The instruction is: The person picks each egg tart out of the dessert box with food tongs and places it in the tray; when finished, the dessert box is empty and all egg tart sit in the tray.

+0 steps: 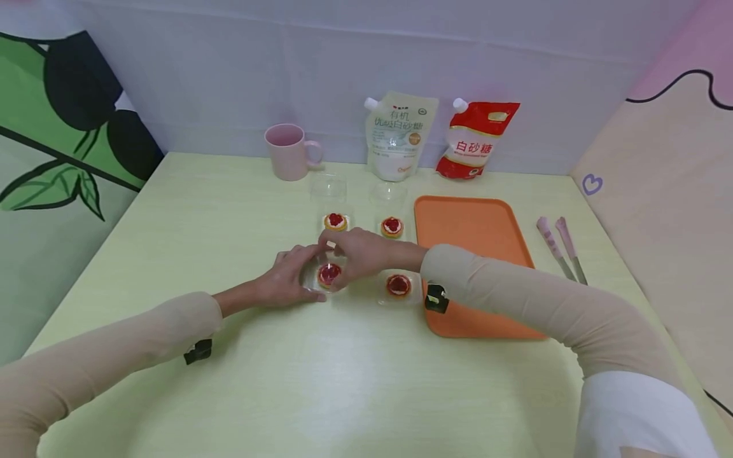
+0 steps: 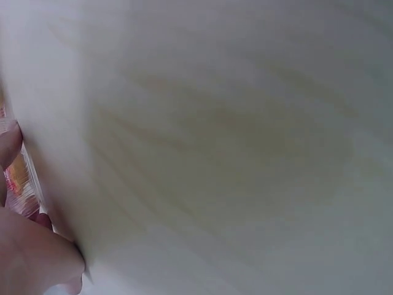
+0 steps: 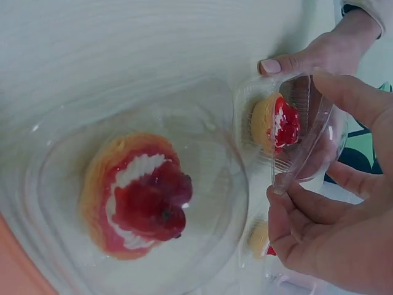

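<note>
A fruit tart [image 1: 329,275] with red topping and white cream sits in a clear plastic box [image 3: 247,101] at the front left of a group of tarts. My left hand [image 1: 286,280] grips this box from its left side, thumb at the front edge. With thumb and fingers, my right hand [image 1: 366,251] pinches the hinged lid [image 3: 312,147], which is tilted over the tart in the right wrist view. Only part of my left hand [image 2: 34,252] and a sliver of the box show in the left wrist view.
To the right, another tart [image 1: 398,285] sits under a clear lid. Two tarts [image 1: 335,221] behind are in boxes with raised lids. An orange tray [image 1: 469,222] lies under my right forearm. Pink mug [image 1: 286,152], sugar pouches [image 1: 401,137] and two pink-handled utensils [image 1: 564,238] stand or lie farther off.
</note>
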Motion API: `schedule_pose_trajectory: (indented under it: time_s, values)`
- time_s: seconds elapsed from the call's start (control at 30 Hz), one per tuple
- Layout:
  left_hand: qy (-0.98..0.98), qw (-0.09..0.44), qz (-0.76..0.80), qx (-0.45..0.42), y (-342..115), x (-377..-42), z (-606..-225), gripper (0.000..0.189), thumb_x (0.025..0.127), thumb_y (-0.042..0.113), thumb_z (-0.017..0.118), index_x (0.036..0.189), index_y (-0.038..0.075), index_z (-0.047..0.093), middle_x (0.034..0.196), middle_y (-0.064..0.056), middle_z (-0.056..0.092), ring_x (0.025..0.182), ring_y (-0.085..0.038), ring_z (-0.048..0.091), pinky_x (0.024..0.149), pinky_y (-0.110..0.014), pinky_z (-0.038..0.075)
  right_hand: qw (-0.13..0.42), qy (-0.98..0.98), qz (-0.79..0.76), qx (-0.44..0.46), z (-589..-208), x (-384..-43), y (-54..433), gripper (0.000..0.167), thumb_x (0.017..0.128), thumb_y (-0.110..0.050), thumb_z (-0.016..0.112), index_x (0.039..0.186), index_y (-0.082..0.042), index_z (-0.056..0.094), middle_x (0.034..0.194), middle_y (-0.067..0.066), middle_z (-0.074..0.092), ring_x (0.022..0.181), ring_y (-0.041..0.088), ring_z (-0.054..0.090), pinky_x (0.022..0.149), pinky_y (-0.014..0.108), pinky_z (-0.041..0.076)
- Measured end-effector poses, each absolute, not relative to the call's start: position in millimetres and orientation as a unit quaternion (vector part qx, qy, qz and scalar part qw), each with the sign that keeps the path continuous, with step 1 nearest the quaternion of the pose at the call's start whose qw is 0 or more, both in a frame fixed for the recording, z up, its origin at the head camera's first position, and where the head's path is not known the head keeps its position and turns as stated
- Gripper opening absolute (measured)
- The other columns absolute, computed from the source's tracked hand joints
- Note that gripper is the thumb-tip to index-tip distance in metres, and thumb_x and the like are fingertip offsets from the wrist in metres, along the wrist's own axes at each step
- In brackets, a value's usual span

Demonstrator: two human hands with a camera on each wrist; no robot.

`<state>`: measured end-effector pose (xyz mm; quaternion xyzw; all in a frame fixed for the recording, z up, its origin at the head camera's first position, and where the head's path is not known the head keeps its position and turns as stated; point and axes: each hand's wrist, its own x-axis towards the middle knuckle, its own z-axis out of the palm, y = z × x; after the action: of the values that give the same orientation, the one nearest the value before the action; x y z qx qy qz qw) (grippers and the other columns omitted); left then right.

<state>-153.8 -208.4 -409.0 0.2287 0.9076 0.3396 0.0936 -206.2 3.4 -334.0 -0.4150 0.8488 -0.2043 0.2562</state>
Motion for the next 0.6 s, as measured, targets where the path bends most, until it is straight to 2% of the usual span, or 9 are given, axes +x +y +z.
schedule_pose_trajectory:
  time_s: [0.17, 0.33, 0.6]
  values:
    - [0.906, 0.093, 0.346, 0.225, -208.0, -154.2, -408.8, 0.095, 0.072, 0.025, 0.089, 0.15, 0.011, 0.036, 0.133, -0.009, 0.056, 0.125, -0.029, 0.046, 0.102, -0.051, 0.024, 0.274, 0.849, -0.214, -0.398, -333.1, -211.2, 7.0, 0.066, 0.079, -0.028, 0.084, 0.134, -0.02, 0.047, 0.129, 0.012, 0.064, 0.12, 0.026, 0.06, 0.091, 0.036, 0.052]
    - [0.902, 0.091, 0.357, 0.227, -208.5, -157.0, -412.2, 0.098, 0.072, 0.023, 0.09, 0.152, 0.015, 0.033, 0.128, -0.007, 0.057, 0.123, -0.029, 0.047, 0.102, -0.051, 0.024, 0.29, 0.852, -0.216, -0.379, -328.1, -214.7, 15.2, 0.066, 0.081, -0.024, 0.084, 0.135, -0.02, 0.046, 0.137, 0.012, 0.059, 0.128, 0.029, 0.056, 0.099, 0.044, 0.051]
    - [0.902, 0.077, 0.35, 0.243, -208.8, -159.8, -415.6, 0.095, 0.071, 0.02, 0.09, 0.149, 0.014, 0.037, 0.124, -0.008, 0.058, 0.119, -0.03, 0.049, 0.102, -0.054, 0.025, 0.313, 0.855, -0.203, -0.36, -323.2, -219.9, 31.9, 0.071, 0.084, -0.026, 0.081, 0.142, -0.018, 0.041, 0.143, 0.016, 0.055, 0.135, 0.031, 0.051, 0.106, 0.046, 0.047]
